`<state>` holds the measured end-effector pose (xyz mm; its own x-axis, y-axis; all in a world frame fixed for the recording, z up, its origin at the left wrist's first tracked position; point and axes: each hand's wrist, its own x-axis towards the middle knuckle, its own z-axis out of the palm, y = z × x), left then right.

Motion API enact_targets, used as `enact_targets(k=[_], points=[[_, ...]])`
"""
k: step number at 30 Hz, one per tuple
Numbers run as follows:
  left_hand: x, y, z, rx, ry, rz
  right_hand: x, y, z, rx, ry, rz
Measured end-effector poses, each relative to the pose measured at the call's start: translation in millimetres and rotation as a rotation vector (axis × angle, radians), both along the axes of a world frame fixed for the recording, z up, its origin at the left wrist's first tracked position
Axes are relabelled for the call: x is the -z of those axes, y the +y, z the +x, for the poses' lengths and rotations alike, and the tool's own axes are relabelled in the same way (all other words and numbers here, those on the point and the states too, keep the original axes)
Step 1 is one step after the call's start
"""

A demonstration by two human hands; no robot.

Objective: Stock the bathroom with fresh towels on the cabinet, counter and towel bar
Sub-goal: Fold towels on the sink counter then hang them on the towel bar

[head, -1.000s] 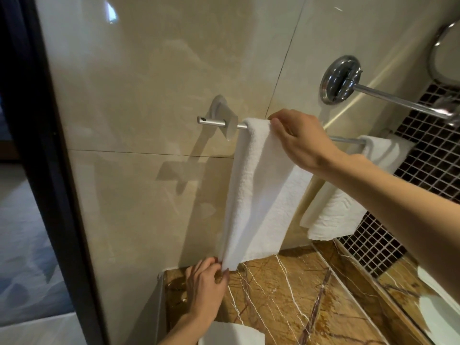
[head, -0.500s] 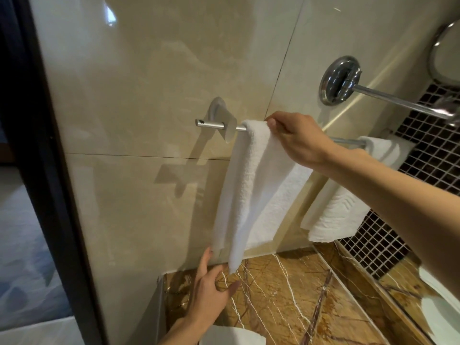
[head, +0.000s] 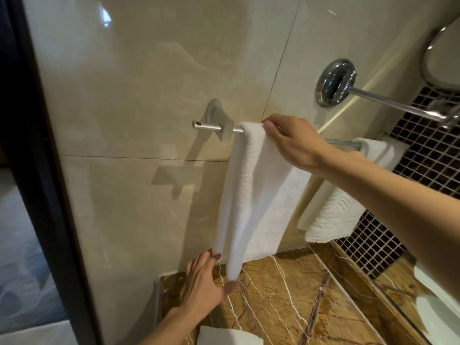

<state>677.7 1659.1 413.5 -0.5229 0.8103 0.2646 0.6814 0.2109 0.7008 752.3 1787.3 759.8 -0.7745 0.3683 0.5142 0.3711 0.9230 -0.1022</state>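
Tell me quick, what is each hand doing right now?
Left hand: open, straight fingers touching the white towel at its lower end.
Right hand: closed, gripping the white towel's top at the towel bar.

Bathroom: towel bar point(head: 206, 127), tiled wall point(head: 149, 70), marble counter point(head: 286, 295).

White towel point(head: 251, 195); chrome towel bar point(head: 206, 126); beige wall tile point(head: 149, 83); brown white-veined marble counter point(head: 286, 302); dark mosaic wall point(head: 428, 150).

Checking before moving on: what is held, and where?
The right hand grips the white towel at its top fold over the towel bar; the left hand only touches its lower end.
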Motion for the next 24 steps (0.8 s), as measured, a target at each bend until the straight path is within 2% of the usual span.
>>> enact_targets(k=[6, 12, 18, 20, 24], points=[[-5, -2, 6, -0.014, 0.024, 0.098, 0, 0, -2, 0.007, -0.022, 0.064], [-6, -2, 6, -0.043, -0.031, 0.124, 1, 3, -2, 0.053, 0.031, -0.041], [-9, -9, 7, -0.082, -0.024, 0.122, 0, 3, -6, 0.061, 0.022, -0.049], [-13, -13, 10, -0.076, -0.097, 0.199, 0, 3, -6, 0.058, 0.02, -0.023], [-20, -16, 14, -0.021, -0.357, 0.299, 3, 0, -1, 0.025, 0.042, 0.045]])
